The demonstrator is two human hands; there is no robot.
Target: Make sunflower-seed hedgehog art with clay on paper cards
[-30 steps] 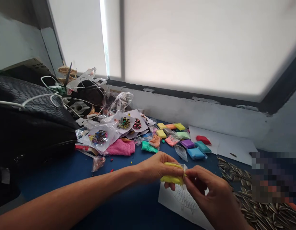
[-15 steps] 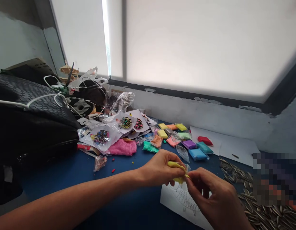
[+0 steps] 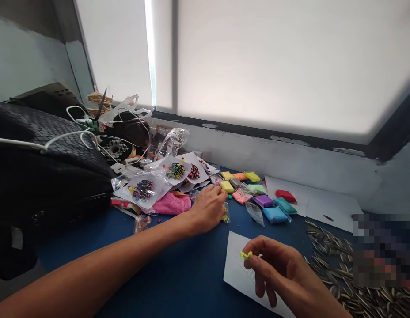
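My right hand (image 3: 281, 269) pinches a small torn bit of yellow modelling clay (image 3: 245, 255) between thumb and forefinger, above a white sheet with a pencil drawing (image 3: 236, 265). Farther back, my left hand (image 3: 206, 210) is lowered over the table beside the clay packets, its fingers curled round a packet of yellow clay (image 3: 225, 215). Much of that packet is hidden behind the hand, with clear wrap showing at its right side. Close by lie yellow (image 3: 226, 186), coral (image 3: 242, 196), purple (image 3: 263, 201) and blue (image 3: 274, 214) clay packets.
Sunflower seeds (image 3: 337, 265) are spread at the right. White paper (image 3: 334, 212) lies at the back, a red packet (image 3: 286, 196) on it. Decorated seeds on cards (image 3: 176, 170), a pink cloth (image 3: 172, 204) and a black bag (image 3: 52, 176) are at the left.
My hands have parted. The left went back and left with the yellow clay packet, down to the table; the right keeps a small bit of yellow clay over the drawing.
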